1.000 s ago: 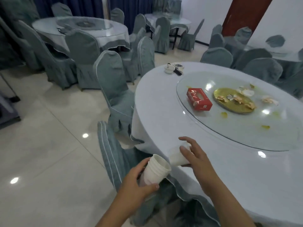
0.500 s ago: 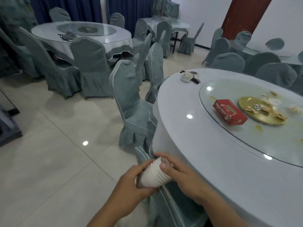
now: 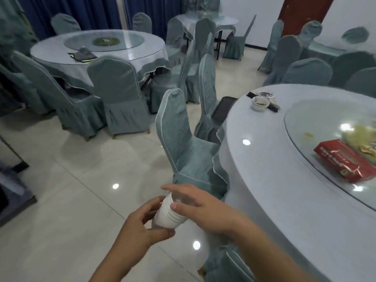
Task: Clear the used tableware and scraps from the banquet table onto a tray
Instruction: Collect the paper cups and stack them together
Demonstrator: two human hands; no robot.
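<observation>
Round banquet table [image 3: 264, 169], white-clothed, bearing glass turntable [image 3: 317, 127], small bowl [image 3: 260, 103], black chopsticks [image 3: 273, 107]

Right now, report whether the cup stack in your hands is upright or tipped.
Tipped: the cup stack slants between the left hand and right hand.
</observation>
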